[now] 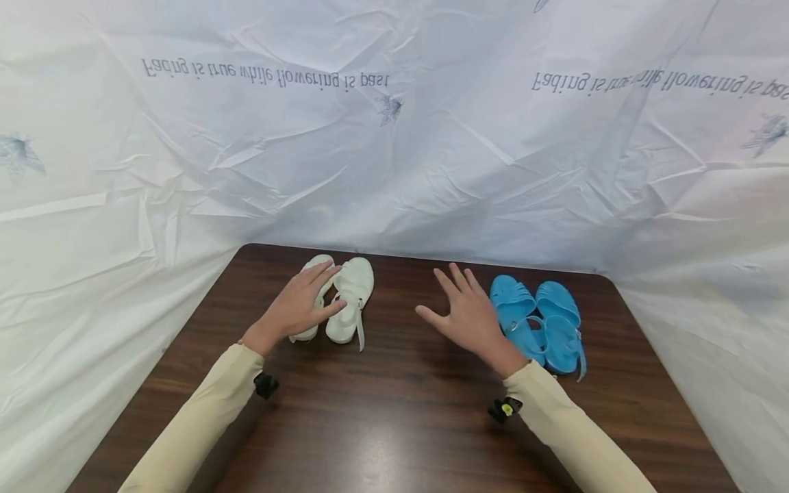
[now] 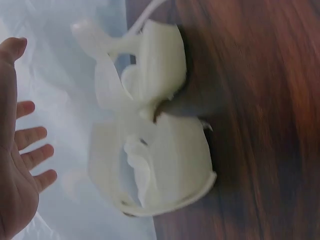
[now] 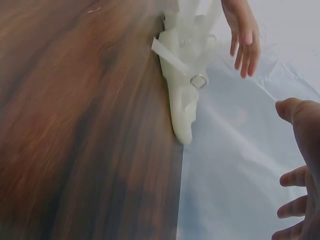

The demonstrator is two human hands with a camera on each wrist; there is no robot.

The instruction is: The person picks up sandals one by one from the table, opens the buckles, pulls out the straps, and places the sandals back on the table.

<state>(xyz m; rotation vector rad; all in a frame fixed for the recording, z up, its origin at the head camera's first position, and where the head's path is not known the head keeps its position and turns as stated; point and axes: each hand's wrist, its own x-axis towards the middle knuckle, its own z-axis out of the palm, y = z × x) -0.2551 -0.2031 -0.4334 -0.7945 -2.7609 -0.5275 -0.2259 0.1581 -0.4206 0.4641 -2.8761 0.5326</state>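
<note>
A pair of white sandals with ankle straps lies toward the back left, the right-hand sandal (image 1: 356, 277) plainly visible and the other sandal (image 1: 310, 333) partly covered. Over that pair hovers my left hand (image 1: 298, 301), palm down with fingers spread. From behind, the left wrist view shows the white sandal heels (image 2: 185, 155) and a looped strap, apart from the hand. My right hand (image 1: 470, 318) is held over the table with fingers spread, holding nothing. Just right of it, a pair of blue sandals (image 1: 557, 301) lies side by side, toes pointing away, one strap hanging outward.
Dark wood-grain table (image 1: 382, 404) with rounded far corners. Behind and on both sides hangs a white plastic sheet (image 1: 431, 171) printed with lettering and blue flowers. Dark wrist cameras sit on both wrists, below the cream sleeves (image 1: 203, 411).
</note>
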